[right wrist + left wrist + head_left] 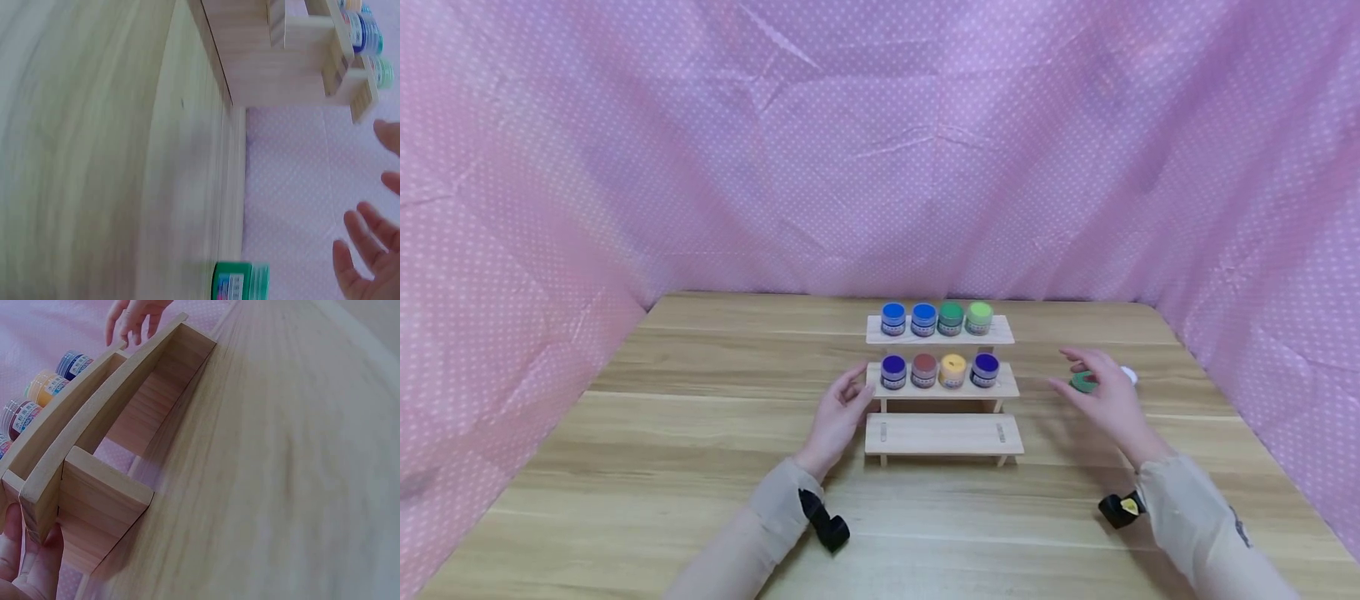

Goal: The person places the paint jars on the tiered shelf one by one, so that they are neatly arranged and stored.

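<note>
A three-step wooden stand stands on the table with small paint jars on its top and middle shelves. The top row has two blue jars, a dark green jar and a light green jar. Purple jars flank a reddish-brown jar and a yellow jar on the middle shelf. My left hand holds the stand's left end with thumb and fingers. To the right, my right hand hovers empty, fingers spread, by a green jar that it partly hides.
A white-topped item shows partly behind the right hand. Pink dotted cloth hangs around the back and sides of the wooden table. The stand's lowest shelf carries no jars.
</note>
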`<control>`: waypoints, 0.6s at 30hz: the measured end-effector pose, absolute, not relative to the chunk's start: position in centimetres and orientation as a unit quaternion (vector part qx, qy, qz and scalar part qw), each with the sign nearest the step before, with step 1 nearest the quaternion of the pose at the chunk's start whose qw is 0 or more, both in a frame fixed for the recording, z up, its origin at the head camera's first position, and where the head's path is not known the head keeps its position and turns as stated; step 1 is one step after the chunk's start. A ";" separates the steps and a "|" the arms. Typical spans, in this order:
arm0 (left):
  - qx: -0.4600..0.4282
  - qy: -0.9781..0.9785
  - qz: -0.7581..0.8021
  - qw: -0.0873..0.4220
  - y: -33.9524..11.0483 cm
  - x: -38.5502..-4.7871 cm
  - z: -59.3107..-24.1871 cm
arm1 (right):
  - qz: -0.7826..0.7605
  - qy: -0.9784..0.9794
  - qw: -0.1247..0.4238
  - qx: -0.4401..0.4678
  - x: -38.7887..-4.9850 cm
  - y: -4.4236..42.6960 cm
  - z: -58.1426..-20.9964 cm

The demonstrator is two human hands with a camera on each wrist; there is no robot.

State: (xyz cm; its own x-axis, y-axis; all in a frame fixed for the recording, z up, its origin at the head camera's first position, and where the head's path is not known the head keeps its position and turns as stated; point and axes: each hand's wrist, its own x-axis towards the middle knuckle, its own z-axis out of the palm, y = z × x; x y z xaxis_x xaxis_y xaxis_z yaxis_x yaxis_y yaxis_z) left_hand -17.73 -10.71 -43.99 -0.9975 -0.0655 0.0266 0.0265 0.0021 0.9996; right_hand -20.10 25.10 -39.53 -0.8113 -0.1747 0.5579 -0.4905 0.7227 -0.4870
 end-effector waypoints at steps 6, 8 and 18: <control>0.011 -0.709 -0.705 0.033 -10.7 -17.7 -44.0 | 0.311 -0.913 0.228 0.129 -20.0 26.5 -39.2; 0.006 -0.710 -0.703 0.037 -10.7 -17.7 -43.9 | 0.296 -0.923 0.218 0.114 -19.9 26.8 -39.1; 0.014 -0.709 -0.705 0.035 -10.6 -17.6 -43.6 | 0.275 -0.943 0.170 0.074 -19.9 28.1 -38.9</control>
